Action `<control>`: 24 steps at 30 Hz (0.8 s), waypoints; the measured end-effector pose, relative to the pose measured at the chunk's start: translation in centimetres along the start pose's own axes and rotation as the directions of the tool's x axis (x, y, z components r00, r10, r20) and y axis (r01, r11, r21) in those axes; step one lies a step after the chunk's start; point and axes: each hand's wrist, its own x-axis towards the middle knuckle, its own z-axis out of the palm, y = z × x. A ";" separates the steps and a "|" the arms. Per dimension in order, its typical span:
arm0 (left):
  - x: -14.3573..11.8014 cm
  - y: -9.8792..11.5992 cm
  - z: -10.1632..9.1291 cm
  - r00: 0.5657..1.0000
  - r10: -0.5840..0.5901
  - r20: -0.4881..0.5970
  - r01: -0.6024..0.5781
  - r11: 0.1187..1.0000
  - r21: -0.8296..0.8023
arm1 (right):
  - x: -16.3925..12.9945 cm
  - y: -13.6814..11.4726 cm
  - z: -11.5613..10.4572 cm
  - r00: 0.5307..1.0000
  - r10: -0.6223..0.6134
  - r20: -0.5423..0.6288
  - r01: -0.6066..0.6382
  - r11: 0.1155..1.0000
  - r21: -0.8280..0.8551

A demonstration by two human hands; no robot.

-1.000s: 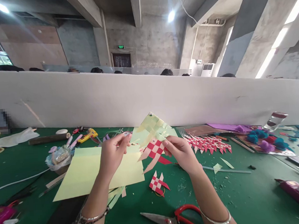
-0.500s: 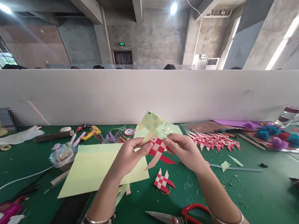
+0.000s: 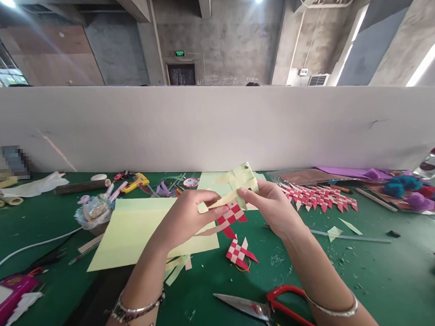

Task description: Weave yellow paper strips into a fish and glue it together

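My left hand (image 3: 186, 217) is closed on a red-and-white woven paper fish (image 3: 233, 213), its thumb along the fish's upper left side. My right hand (image 3: 274, 206) pinches a pale yellow-green woven paper fish (image 3: 243, 175) between thumb and fingers, just above the red one. From the yellow-green fish a loose strip (image 3: 222, 200) reaches toward my left fingers; whether they grip it I cannot tell. On the green table below lies a smaller red-and-white woven fish (image 3: 236, 251) with a yellowish loop. Red-handled scissors (image 3: 263, 311) rest in front, blades spread a little or closed, unclear.
A pale yellow-green paper sheet (image 3: 132, 228) lies left of centre. Several joined red-and-white woven pieces (image 3: 318, 196) sit at the right. A yellow glue gun or cutter (image 3: 136, 182), a pink-purple tool (image 3: 14, 296) and coloured pompoms (image 3: 421, 201) surround the work area. A white partition (image 3: 214, 123) stands behind.
The yellow-green fish has turned and shifted right, with my right hand now on it. The red fish has swung more to the left-hand side. The camera has tipped slightly downward.
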 end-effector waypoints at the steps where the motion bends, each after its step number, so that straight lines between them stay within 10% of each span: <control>1: 0.1 -0.1 0.1 1.000 -0.024 0.002 0.024 0.999 -0.048 | 0.0 0.0 0.1 1.000 -0.015 -0.026 0.016 1.000 0.022; 9: 1.0 -1.1 1.4 0.964 -0.193 0.184 0.265 0.769 -0.582 | 0.3 0.2 0.8 0.993 -0.104 -0.057 0.107 0.993 0.040; 24: 0.7 -1.4 1.2 0.963 -0.251 0.099 0.268 0.848 -0.457 | 0.2 0.3 0.5 0.991 -0.134 -0.031 0.124 0.969 -0.216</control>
